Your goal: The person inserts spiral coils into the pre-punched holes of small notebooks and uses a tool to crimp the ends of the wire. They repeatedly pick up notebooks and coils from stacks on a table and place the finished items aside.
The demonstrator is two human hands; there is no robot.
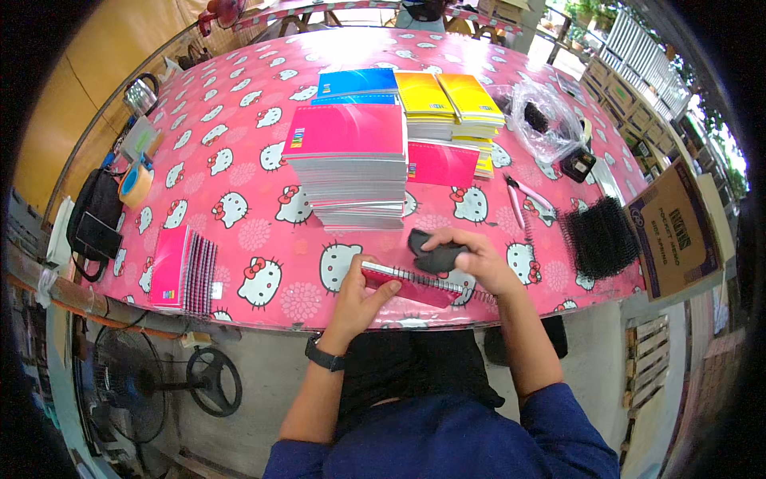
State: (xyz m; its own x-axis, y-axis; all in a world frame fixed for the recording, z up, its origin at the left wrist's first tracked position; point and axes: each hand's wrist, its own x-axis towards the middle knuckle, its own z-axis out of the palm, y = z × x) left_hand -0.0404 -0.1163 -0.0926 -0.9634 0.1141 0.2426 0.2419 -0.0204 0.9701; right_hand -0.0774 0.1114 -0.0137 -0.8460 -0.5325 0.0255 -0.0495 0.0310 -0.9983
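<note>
Near the table's front edge my left hand [359, 299] grips a small pink notebook [419, 290], thumb on its cover and fingers behind. A dark wire coil runs along the notebook's upper edge, and a loose length of coil [484, 298] sticks out past its right end. My right hand [479, 259] is closed on a black, soft-edged object [435, 252], whose kind I cannot make out, just above the coiled edge. Beyond the hands rises a tall stack of pink-covered pads [345, 132]. Several coiled pink notebooks [182, 267] lie in a row at the left.
Blue pads [357, 82] and yellow pads [425, 94] stand behind the tall stack. Pliers with pink handles [517, 203], a pile of black wire coils [598, 238] and an open cardboard box [674, 227] are at the right. Orange tape [136, 186] and a black bag [94, 215] sit left.
</note>
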